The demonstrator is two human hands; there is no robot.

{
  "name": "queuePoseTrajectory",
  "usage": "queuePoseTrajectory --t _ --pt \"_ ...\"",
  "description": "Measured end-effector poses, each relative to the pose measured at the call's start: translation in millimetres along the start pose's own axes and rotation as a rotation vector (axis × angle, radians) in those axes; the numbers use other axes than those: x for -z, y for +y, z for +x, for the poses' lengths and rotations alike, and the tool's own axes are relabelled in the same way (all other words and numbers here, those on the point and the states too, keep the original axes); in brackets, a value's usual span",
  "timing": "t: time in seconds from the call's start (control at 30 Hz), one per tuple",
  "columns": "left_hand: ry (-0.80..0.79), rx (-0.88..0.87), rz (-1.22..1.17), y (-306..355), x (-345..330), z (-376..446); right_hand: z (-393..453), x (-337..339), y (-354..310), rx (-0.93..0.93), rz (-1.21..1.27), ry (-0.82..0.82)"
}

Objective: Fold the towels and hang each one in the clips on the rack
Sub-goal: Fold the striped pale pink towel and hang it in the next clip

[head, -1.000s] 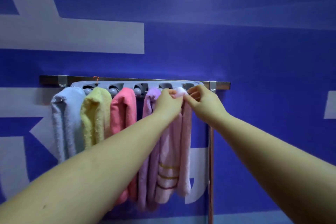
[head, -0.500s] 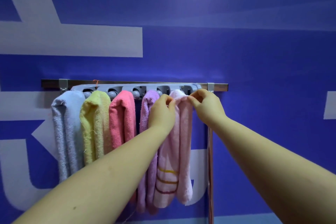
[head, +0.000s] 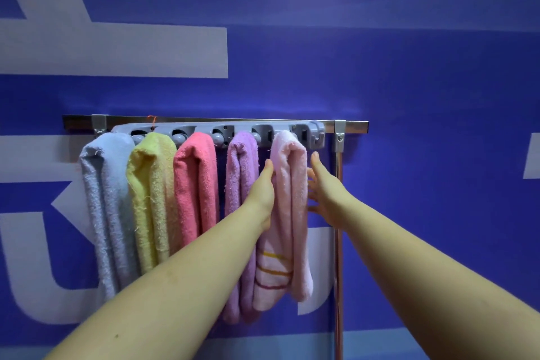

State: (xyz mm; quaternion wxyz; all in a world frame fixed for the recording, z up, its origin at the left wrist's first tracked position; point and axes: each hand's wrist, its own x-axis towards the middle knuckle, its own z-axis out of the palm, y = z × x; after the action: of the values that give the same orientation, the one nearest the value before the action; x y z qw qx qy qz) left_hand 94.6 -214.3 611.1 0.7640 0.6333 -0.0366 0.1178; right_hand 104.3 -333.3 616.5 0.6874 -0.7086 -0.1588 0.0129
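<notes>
From my head camera, the change is in my hands: half a second ago both were pinching the top of the pale pink towel (head: pixel 289 184) up at the clip, and now they have let go and dropped lower, one on each side of it. My left hand (head: pixel 261 193) lies flat along the towel's left edge with straight fingers (head: pixel 268 168) touching the cloth, at about 9 o'clock from the towel's middle. My right hand (head: pixel 325 193) is at about 3 o'clock, fingers spread wide and relaxed, just beside the right edge; I cannot tell whether it touches. Neither hand holds anything. The towel hangs on its own from the last clip at the right end of the grey clip rack (head: pixel 317 128), its striped end down at 6 o'clock. To its left, toward 9 o'clock, hang the purple towel (head: pixel 242 172), the coral towel (head: pixel 195 181), the yellow towel (head: pixel 150 184) and the light blue towel (head: pixel 102 184), each under its own clip, all below the metal rail (head: pixel 353 126) on the blue wall (head: pixel 409 67). Since the towel holds without my grip, I judge the clip has caught and every clip I can see is filled, so the hanging looks done apart from smoothing.
</notes>
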Motion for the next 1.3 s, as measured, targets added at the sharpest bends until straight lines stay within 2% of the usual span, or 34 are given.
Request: queuePoseTrajectory --t 0.13,0.37,0.53,0.67,0.8,0.83,1.0,1.17,1.3 --pt "-0.074 0.085 -0.073 -25 3 1 7 -1 34 -0.084 0.002 -0.012" --pt "-0.055 0.157 -0.176 -69 8 1 -7 -6 97 -0.032 0.18 -0.154" --pt "-0.075 0.158 -0.25 -96 15 -10 -33 -12 120 0.161 -0.144 -0.027" --pt "-0.043 0.087 -0.07 -116 16 -33 -39 -9 122 0.107 -0.253 0.133" --pt "0.179 -0.288 0.337 -134 14 -43 -39 -2 123 0.085 -0.309 0.17" --pt "0.194 -0.304 0.414 -132 10 -47 -40 1 121 0.074 -0.328 0.177" --pt "0.307 -0.034 0.362 -149 3 -14 -33 17 118 0.071 -0.445 0.208" --pt "0.301 0.0 0.424 -123 -1 -22 -26 28 121 0.084 -0.568 0.266" --pt "0.214 -0.063 0.319 -125 14 -38 -29 26 126 0.126 -0.62 0.339"
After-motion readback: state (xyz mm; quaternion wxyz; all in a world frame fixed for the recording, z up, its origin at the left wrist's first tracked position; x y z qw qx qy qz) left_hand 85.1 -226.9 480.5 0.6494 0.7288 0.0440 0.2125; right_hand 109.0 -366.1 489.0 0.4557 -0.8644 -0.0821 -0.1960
